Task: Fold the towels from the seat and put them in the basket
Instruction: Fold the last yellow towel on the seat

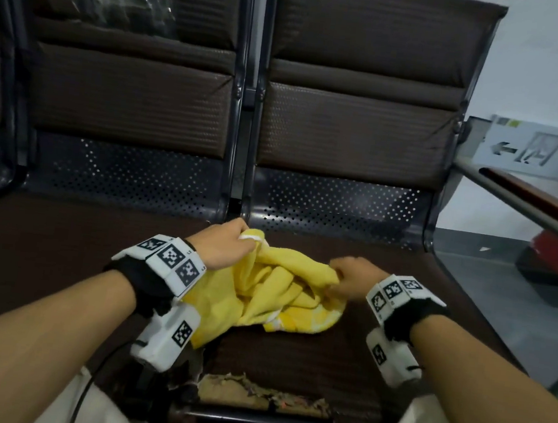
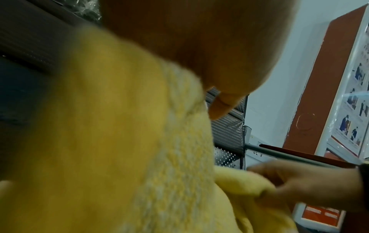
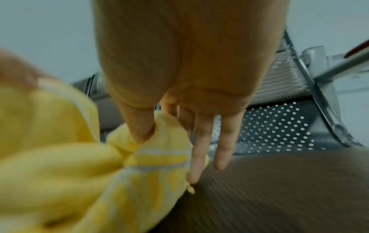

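Observation:
A crumpled yellow towel [image 1: 272, 293] with white stripes lies on the brown seat [image 1: 340, 366] in the head view. My left hand [image 1: 229, 244] grips its far left corner, fingers curled round the cloth. My right hand [image 1: 350, 277] pinches the right edge of the towel [image 3: 159, 138] between thumb and forefinger, while two fingers [image 3: 221, 141] hang straight beside it. In the left wrist view the towel [image 2: 119, 141] fills most of the picture and my right hand [image 2: 303, 187] shows holding a fold. No basket is in view.
Two brown padded chair backs [image 1: 363, 82] rise behind the seat, with perforated metal [image 1: 333, 203] below them. The seat's front edge is torn [image 1: 262, 392]. A metal rail [image 1: 526, 206] and a sign [image 1: 531, 151] stand at the right, over grey floor.

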Motion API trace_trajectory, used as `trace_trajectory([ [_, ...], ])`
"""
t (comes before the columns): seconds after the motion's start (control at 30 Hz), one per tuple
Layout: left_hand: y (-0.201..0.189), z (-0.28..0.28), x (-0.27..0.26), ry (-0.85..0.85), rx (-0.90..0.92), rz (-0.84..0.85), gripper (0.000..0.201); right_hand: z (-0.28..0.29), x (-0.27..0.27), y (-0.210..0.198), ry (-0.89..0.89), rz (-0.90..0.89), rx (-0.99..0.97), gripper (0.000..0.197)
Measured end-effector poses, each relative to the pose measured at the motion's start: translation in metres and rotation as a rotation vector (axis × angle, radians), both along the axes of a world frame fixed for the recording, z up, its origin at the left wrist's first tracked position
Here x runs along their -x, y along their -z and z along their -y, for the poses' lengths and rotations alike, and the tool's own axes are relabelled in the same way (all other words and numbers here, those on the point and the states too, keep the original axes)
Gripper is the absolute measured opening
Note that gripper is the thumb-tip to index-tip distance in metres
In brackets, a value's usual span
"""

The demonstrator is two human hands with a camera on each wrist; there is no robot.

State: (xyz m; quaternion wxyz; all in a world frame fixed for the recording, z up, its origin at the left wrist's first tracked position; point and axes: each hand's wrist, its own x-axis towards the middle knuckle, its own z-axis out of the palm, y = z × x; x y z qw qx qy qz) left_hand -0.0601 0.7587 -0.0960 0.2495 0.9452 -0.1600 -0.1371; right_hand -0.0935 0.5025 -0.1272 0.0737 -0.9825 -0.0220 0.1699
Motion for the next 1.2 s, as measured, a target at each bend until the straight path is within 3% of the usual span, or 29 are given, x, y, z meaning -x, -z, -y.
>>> trace_trajectory([
  [0.07, -0.002, 0.0, 0.0, 0.006, 0.068, 0.066, 0.02, 0.001, -0.001, -0.019, 0.054, 0.273, -0.186, 0.009],
  [0.13, -0.007, 0.002, 0.001, 0.006, 0.275, 0.177, 0.017, 0.0, 0.0, -0.038, 0.114, 0.603, -0.322, 0.016],
  [0.2, -0.013, 0.005, 0.002, 0.025, 0.461, 0.265, 0.017, -0.006, 0.003, -0.051, 0.157, 0.804, -0.42, 0.022],
  [0.27, -0.013, 0.007, 0.004, 0.051, 0.487, 0.287, 0.018, -0.012, 0.007, -0.055, 0.143, 0.753, -0.448, 0.024],
  [0.43, 0.004, 0.004, 0.004, 0.133, 0.083, 0.214, 0.03, -0.012, 0.021, -0.03, -0.091, 0.012, -0.284, 0.05],
  [0.53, 0.007, -0.004, 0.0, 0.087, -0.003, 0.201, 0.041, 0.005, 0.027, -0.012, -0.076, -0.093, -0.168, 0.057],
  [0.67, 0.005, -0.004, -0.002, 0.083, -0.014, 0.22, 0.05, 0.017, 0.023, 0.001, -0.007, -0.085, -0.002, 0.07],
  [0.87, -0.004, 0.001, -0.003, -0.01, 0.052, 0.213, 0.052, 0.005, 0.018, 0.007, -0.061, -0.109, 0.174, 0.031],
  [0.97, -0.017, 0.007, 0.001, -0.148, 0.291, 0.226, 0.036, 0.002, 0.014, -0.011, 0.037, 0.081, -0.07, 0.019],
  [1.1, -0.04, 0.023, 0.015, -0.277, 0.734, -0.052, 0.017, 0.0, 0.01, -0.042, 0.205, 0.575, -0.42, 0.012],
  [1.2, -0.04, 0.032, 0.025, -0.188, 0.84, -0.214, 0.011, -0.003, 0.019, -0.046, 0.21, 0.568, -0.469, 0.017],
])
